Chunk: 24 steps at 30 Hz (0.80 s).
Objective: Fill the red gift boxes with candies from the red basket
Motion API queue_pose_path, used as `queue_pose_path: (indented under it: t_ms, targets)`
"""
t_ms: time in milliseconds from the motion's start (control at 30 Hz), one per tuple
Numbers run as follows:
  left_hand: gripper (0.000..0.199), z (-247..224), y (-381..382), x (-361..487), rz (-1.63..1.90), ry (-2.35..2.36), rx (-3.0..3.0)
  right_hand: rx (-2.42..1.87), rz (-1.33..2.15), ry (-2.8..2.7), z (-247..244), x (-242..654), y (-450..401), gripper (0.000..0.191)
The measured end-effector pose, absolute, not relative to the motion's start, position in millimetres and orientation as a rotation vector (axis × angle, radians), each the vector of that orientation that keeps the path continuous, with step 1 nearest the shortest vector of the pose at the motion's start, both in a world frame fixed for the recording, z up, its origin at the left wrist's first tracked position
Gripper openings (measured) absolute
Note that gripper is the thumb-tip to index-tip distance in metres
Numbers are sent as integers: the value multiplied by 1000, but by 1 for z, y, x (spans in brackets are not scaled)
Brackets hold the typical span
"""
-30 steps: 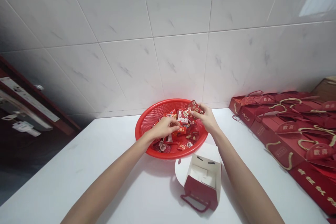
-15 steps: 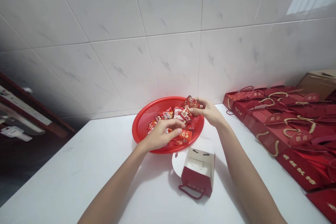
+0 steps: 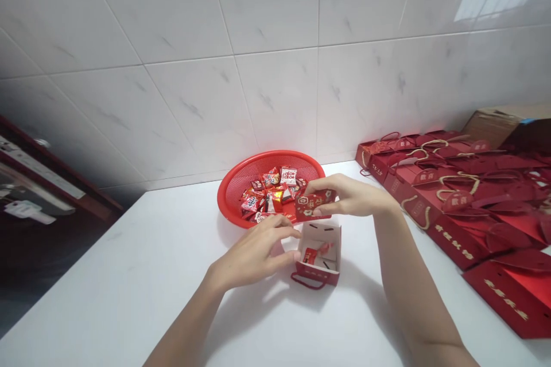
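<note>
My right hand (image 3: 350, 195) pinches a red patterned packet (image 3: 306, 205) with gold and white print, just above the back of a small open gift box (image 3: 330, 277). The box is red outside and white inside, with a cord handle (image 3: 303, 281) at its front. Inside lies a small red wrapped sweet (image 3: 310, 255), beside a reddish piece too blurred to name. My left hand (image 3: 262, 249) is at the box's left side, fingers apart, thumb and fingertips by its wall. Behind the hands, a red mesh basket (image 3: 235, 183) holds several wrapped sweets (image 3: 252, 202).
Rows of red gift boxes (image 3: 456, 229) with cord handles cover the right of the white table (image 3: 129, 275). A cardboard box (image 3: 491, 126) stands behind them. The tiled wall (image 3: 275, 97) borders the back edge. A dark wooden piece of furniture (image 3: 86, 195) is at the left.
My right hand has carried the patterned packet from the basket towards the gift box. My left hand has left the basket for the box's side. Red pieces now lie inside the box.
</note>
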<state>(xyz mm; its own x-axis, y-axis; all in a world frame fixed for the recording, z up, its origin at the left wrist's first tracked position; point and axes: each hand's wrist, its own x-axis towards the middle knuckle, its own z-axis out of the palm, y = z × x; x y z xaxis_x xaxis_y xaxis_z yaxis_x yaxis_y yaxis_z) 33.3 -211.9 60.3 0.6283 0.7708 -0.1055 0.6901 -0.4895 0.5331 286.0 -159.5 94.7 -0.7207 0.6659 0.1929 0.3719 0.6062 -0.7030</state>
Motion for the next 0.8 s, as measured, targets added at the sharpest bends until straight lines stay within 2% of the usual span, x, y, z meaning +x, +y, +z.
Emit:
queue_pose_path:
  t_ms: [133, 300, 367, 633, 800]
  targets:
    - [44, 58, -221, 37, 168, 1174, 2273, -815, 944, -2472, 95, 287, -170, 9]
    - [53, 57, -224, 41, 118, 1179, 2263, -745, 1198, -2515, 96, 288, -177, 26]
    - [53, 57, -225, 42, 102, 1178, 2259, -786, 1200, -2526, 95, 287, -178, 30]
    - [51, 58, -225, 42, 94, 1182, 2273, -969, 956, -2576, 95, 284, -180, 7]
    - [53, 58, -225, 43, 78, 1184, 2278, -923, 1044, -2623, 92, 280, -181, 18]
